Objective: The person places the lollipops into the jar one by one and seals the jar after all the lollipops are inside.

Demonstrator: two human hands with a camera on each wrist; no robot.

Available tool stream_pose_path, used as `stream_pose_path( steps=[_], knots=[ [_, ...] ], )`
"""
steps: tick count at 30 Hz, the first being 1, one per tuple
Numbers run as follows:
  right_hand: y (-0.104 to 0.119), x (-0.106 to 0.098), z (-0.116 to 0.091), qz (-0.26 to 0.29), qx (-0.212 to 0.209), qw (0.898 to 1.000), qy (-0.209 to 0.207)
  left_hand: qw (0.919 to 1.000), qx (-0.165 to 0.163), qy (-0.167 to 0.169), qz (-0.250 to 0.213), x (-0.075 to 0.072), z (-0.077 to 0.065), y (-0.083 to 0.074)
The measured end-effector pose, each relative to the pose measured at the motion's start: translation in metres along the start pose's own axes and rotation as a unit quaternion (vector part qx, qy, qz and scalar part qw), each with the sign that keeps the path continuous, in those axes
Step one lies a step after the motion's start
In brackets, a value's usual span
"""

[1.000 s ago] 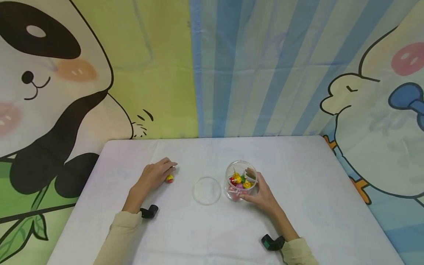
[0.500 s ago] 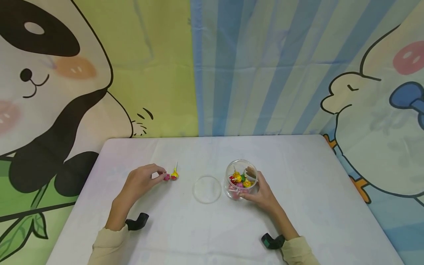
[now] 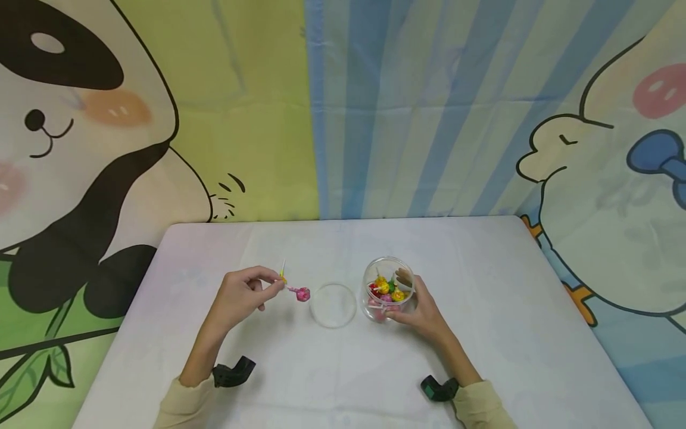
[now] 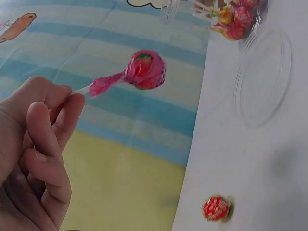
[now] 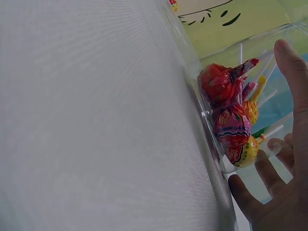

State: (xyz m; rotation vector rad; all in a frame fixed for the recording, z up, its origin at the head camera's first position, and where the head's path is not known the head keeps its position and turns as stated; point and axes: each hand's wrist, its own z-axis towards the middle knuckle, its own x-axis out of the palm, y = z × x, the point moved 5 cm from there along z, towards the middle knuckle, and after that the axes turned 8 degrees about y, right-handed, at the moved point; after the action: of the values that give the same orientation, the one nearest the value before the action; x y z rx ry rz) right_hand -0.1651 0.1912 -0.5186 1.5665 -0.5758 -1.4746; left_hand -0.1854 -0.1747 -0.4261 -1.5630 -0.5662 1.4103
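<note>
My left hand pinches the white stick of a pink-wrapped lollipop between thumb and forefinger. The candy end points right, held above the table. Behind those fingertips, a second lollipop with a yellow and red wrapper stands on the table, stick up and partly hidden in the head view. My right hand grips a clear round jar, thumb on the near side and fingers round the far side. Several red, pink and yellow lollipops sit inside it, sticks pointing mostly upward.
A clear round lid lies flat on the white table, between the left hand and the jar. Beyond the table's back edge hangs a printed curtain with cartoon animals.
My left hand moved off the yellow lollipop, took a pink one from beside it, then lifted it and swung its candy end rightward. The right hand and jar stayed in place.
</note>
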Motion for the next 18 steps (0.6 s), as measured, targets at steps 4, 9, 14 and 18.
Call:
stream_pose_path(
  steps=[4,9,14,18],
  knots=[
    [0.0,0.0,0.0,0.007,0.001,1.0,-0.003,0.9981,-0.025,0.03,-0.048,0.016,0.006,-0.002],
    [0.0,0.0,0.001,0.016,0.004,1.0,-0.004,0.9869,-0.042,0.07,-0.139,0.048,0.017,-0.012],
    [-0.001,0.001,0.001,0.019,0.019,1.0,-0.004,0.9742,-0.033,0.076,-0.21,0.081,0.029,-0.026],
    [-0.001,0.001,0.0,0.016,0.022,1.0,-0.005,0.9722,-0.034,0.082,-0.217,0.099,0.034,-0.032]
  ],
)
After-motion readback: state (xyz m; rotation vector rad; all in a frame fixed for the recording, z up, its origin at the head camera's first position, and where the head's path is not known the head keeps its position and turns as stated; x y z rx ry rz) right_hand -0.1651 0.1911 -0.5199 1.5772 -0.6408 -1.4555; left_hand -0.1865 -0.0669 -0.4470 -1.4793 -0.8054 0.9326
